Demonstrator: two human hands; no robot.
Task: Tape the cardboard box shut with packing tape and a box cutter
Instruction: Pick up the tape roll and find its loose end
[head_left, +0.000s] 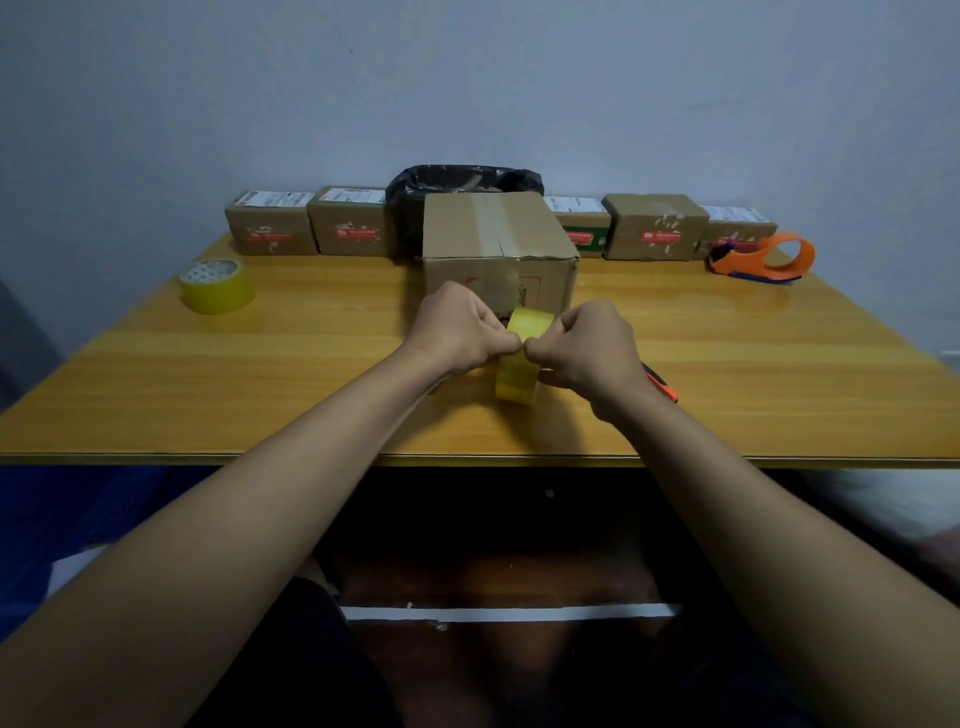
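Observation:
A cardboard box (496, 228) stands at the middle of the wooden table (208, 374), its top flaps closed with a strip of tape along the seam. In front of it I hold a yellowish roll of packing tape (519, 364) upright above the table. My left hand (460, 330) and my right hand (587, 345) both pinch the roll's top edge, fingertips nearly touching. An orange-and-black box cutter (661, 385) lies on the table just behind my right wrist, mostly hidden.
A second yellow tape roll (218, 286) lies at the left. An orange tape dispenser (763, 259) sits at the far right. Several small taped cartons (270, 228) line the back edge, with a black-bagged bin (462, 182) behind the box.

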